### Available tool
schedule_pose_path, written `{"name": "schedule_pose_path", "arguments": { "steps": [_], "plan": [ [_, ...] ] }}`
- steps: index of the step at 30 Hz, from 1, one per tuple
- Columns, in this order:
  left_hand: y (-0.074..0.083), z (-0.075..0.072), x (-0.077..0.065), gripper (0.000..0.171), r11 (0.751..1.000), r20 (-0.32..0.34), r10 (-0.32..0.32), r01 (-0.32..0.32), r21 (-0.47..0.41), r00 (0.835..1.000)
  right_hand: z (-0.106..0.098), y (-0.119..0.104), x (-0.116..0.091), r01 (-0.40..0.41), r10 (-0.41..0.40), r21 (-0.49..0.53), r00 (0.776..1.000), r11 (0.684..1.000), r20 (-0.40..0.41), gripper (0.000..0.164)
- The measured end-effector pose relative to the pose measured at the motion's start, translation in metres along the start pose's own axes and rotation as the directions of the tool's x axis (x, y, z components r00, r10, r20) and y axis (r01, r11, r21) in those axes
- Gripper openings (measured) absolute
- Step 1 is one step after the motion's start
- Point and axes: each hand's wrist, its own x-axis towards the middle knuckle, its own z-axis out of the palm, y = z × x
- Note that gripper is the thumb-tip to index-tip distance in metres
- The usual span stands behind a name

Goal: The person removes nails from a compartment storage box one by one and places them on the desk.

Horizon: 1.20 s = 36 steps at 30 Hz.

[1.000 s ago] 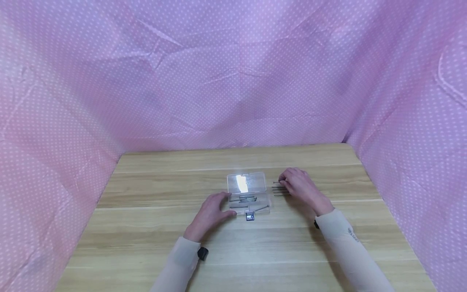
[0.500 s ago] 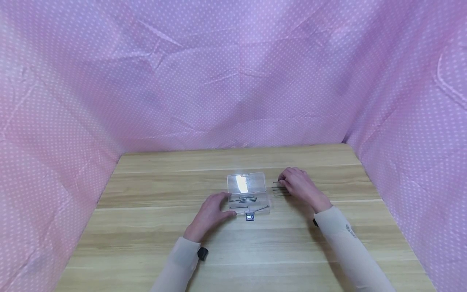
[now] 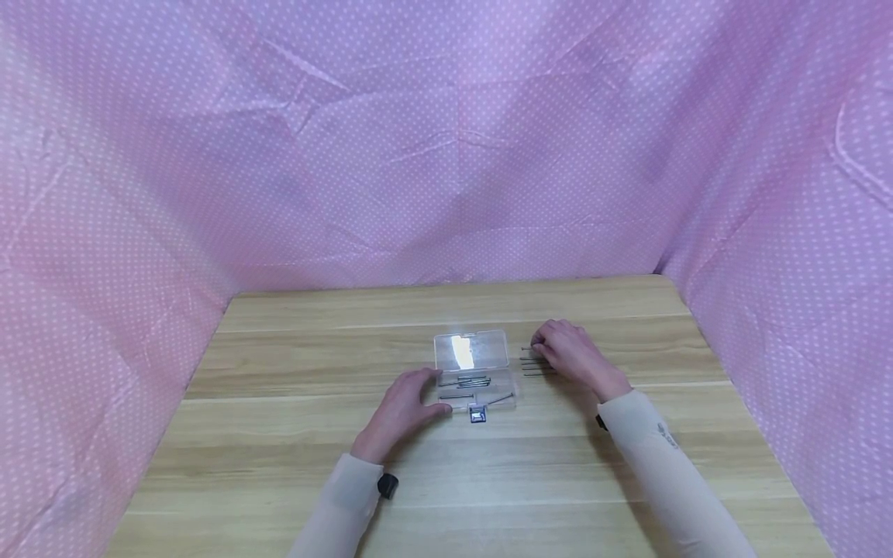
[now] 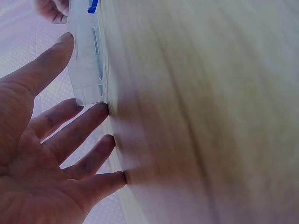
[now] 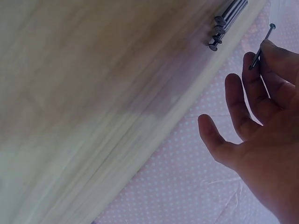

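Note:
A clear plastic box (image 3: 497, 387) lies with its lid (image 3: 488, 350) folded back, several long metal nails (image 3: 474, 381) inside it. My left hand (image 3: 401, 411) holds the box's left end, thumb at the front wall and index finger by the far left corner; the other fingertips rest on the wood in the left wrist view. To the right of the box, my right hand (image 3: 572, 356) pinches one nail (image 5: 268, 33) between thumb and fingers, raised off the table. Beside that hand, several more nails (image 5: 224, 21) lie side by side on the wood, heads aligned.
A blue-edged latch (image 3: 477, 415) sticks out from the box's front. The wooden table (image 3: 279, 364) extends around the box on all sides. Pink dotted cloth (image 3: 446, 155) hangs behind the table and along both sides.
My right hand has shifted very slightly left with the nail in its fingers, its forearm drifting a little too. The left hand and the box have stayed put.

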Motion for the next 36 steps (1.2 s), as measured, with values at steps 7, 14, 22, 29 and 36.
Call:
{"name": "schedule_pose_path", "arguments": {
  "steps": [7,14,22,29,36],
  "plan": [
    [-0.0012,0.0006,0.0005,0.070,1.000,0.001,-0.001,0.001,-0.004,1.000,0.0033,0.0026,0.0021,-0.016,0.016,0.021,1.000,1.000,0.017,0.007],
    [-0.0017,0.0009,0.0004,0.070,1.000,0.000,-0.006,0.006,-0.008,1.000,0.0051,0.0039,0.0062,-0.035,0.033,0.029,0.997,0.999,0.063,0.008],
    [-0.0025,0.0020,0.0012,0.070,1.000,-0.006,-0.009,0.009,0.006,1.000,0.0066,0.0051,0.0089,-0.028,0.026,0.019,0.995,0.999,0.098,0.008],
    [-0.0018,0.0019,0.0005,0.070,1.000,-0.006,-0.005,0.005,0.005,1.000,0.0092,0.0070,0.0102,-0.012,0.011,0.007,0.995,1.000,0.100,0.008],
    [-0.0007,0.0009,-0.0009,0.069,1.000,-0.010,0.001,-0.001,-0.003,1.000,0.0092,0.0076,0.0102,0.005,-0.004,-0.014,0.995,1.000,0.096,0.007]
  ]
}}
